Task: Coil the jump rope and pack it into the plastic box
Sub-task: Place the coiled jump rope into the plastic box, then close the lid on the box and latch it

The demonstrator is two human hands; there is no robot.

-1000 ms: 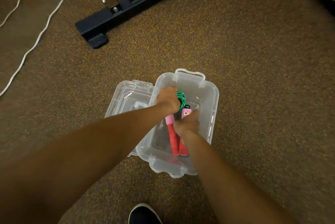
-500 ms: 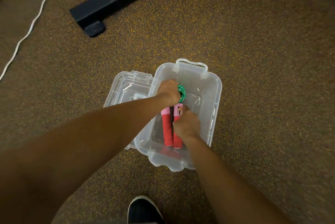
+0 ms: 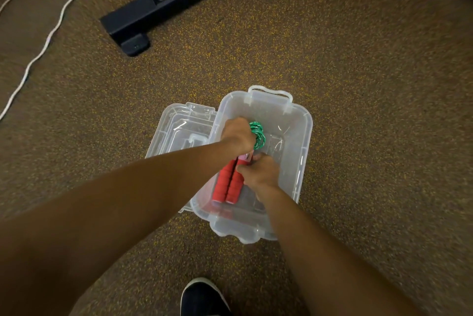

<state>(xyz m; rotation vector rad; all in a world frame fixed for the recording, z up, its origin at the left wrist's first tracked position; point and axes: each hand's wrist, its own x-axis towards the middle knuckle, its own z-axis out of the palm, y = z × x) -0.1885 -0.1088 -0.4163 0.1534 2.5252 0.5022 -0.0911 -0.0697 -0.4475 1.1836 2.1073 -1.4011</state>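
We are lowering the coiled jump rope deeper into the clear plastic box than a second ago, red handles now nearing the bottom. Our left hand is gripping the green coil, our right hand is clasping the handles; release is coming next, probably.

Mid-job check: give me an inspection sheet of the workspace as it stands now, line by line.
Surface: speckled brown carpet, no table.
Job's things: clear plastic box open on the floor; red handles lie side by side inside it; coiled green rope bunched at their far end, also within the box.
Lid: clear lid off, lying to the left of the box, partly under it.
Clutter: nothing seen.
Hands: left hand closed on the rope coil; right hand gripping the handles near their top.
Cables: white cord snaking across the carpet, far left, away from the box.
Surroundings: black metal frame base at top; dark shoe at bottom edge.
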